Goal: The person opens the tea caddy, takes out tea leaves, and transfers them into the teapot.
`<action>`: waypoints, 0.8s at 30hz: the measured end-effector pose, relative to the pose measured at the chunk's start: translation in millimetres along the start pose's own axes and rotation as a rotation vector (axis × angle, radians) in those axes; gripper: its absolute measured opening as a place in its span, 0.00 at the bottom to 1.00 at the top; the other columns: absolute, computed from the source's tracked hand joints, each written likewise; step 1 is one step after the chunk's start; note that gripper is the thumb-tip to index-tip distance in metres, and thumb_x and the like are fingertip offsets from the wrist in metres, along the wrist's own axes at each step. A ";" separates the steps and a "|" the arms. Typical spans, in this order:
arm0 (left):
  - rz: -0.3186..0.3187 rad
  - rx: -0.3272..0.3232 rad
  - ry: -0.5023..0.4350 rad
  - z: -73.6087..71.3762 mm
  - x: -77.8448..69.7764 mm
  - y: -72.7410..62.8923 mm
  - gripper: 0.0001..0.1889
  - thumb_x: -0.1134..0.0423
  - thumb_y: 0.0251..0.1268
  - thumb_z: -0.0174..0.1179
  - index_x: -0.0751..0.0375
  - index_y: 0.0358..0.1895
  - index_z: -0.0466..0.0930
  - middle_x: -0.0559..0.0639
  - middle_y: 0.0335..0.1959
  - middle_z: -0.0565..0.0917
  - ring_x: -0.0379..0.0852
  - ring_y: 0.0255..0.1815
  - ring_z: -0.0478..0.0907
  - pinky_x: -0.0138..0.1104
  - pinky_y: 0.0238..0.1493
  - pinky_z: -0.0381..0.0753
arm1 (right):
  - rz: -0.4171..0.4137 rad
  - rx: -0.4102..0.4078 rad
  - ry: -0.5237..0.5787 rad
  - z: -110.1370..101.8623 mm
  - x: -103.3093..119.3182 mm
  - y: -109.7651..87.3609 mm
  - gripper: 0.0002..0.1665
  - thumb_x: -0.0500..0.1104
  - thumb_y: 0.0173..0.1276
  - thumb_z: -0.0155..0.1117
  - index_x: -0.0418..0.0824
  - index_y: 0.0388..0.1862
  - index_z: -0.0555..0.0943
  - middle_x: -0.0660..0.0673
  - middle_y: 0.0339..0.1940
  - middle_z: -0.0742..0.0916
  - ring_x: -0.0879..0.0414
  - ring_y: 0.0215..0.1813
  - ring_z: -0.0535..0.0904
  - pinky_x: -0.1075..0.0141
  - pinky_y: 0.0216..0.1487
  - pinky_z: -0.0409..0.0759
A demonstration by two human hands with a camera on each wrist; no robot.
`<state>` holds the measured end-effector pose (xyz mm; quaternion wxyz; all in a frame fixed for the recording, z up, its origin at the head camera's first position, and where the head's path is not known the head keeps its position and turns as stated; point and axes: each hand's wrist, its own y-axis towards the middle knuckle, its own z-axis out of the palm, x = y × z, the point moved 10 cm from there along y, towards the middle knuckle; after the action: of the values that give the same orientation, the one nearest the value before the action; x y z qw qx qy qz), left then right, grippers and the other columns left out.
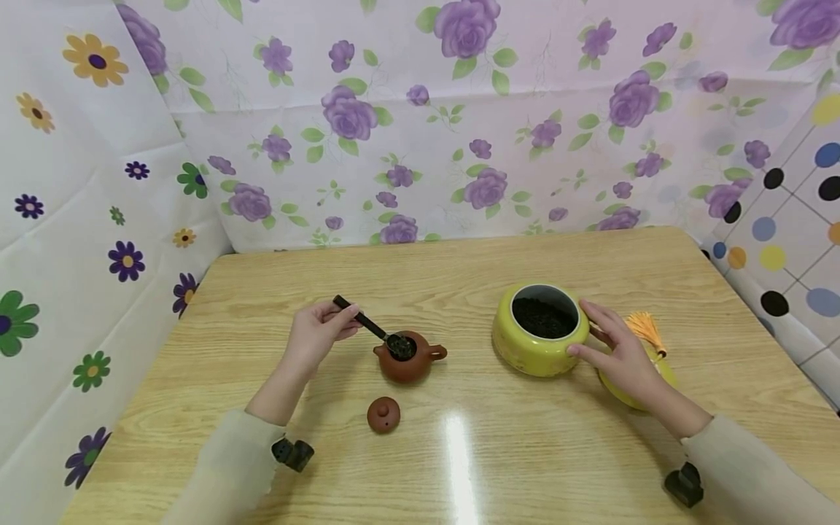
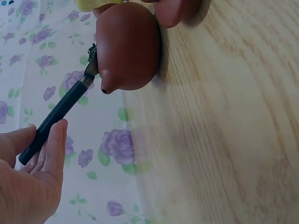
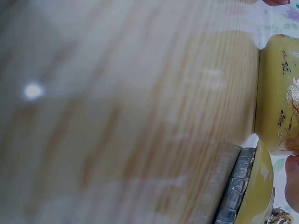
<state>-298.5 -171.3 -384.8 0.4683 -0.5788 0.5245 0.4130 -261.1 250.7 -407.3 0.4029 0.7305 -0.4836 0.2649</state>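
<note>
My left hand (image 1: 318, 332) pinches the black handle of a small spoon (image 2: 57, 116), its bowl heaped with dark tea leaves (image 1: 398, 345). That bowl is over the mouth of a brown clay teapot (image 1: 405, 368), whose spout points toward my left hand. In front of the pot lies its round lid (image 1: 383, 415), knob up. My right hand (image 1: 623, 357) rests its thumb and fingers against the side of a yellow tea jar (image 1: 534, 354), which stands uncovered with dark leaves inside. Beneath my right hand is the jar's yellow lid (image 1: 663, 372), partly hidden.
An orange tassel (image 1: 646, 332) hangs from the yellow lid. Everything stands on a light wooden table (image 1: 499, 467). A flowered cloth (image 1: 420, 131) rises behind the table's back edge, with patterned cloths at both sides.
</note>
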 end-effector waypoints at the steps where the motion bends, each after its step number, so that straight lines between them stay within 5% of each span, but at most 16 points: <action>1: 0.009 0.001 0.008 0.6 -1.7 0.0 0.16 0.62 0.68 0.58 0.76 0.47 0.77 0.51 0.32 0.86 0.38 0.33 0.85 0.31 0.45 0.85 | -0.001 -0.002 0.000 0.0 -0.2 0.0 0.43 0.35 0.62 0.67 0.40 0.74 0.60 0.35 0.68 0.68 0.81 0.62 0.60 0.88 0.59 0.65; 11: 0.097 0.011 0.088 8.7 -16.4 -2.4 0.15 0.64 0.66 0.60 0.74 0.48 0.80 0.66 0.42 0.84 0.39 0.36 0.85 0.30 0.44 0.85 | -0.003 -0.002 -0.006 -0.3 -1.7 0.4 0.43 0.35 0.62 0.68 0.38 0.74 0.60 0.35 0.68 0.68 0.82 0.62 0.59 0.89 0.59 0.64; 16: 0.153 0.002 0.148 12.8 -24.8 -6.4 0.14 0.62 0.64 0.62 0.71 0.45 0.82 0.65 0.40 0.85 0.40 0.35 0.84 0.30 0.41 0.86 | -0.006 -0.003 -0.010 -0.9 -0.6 0.4 0.44 0.35 0.61 0.68 0.41 0.74 0.60 0.35 0.68 0.68 0.81 0.62 0.59 0.89 0.59 0.64; 24: 0.336 0.021 0.286 23.3 -49.8 -20.3 0.11 0.59 0.62 0.64 0.63 0.42 0.86 0.58 0.35 0.87 0.43 0.34 0.84 0.28 0.35 0.83 | -0.010 -0.002 -0.012 -1.4 0.0 1.0 0.44 0.36 0.61 0.68 0.37 0.73 0.60 0.36 0.68 0.68 0.81 0.63 0.59 0.88 0.60 0.65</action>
<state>-283.5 -137.3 -339.5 0.3194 -0.5311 0.6790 0.3935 -261.9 251.7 -406.2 0.4021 0.7340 -0.4826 0.2582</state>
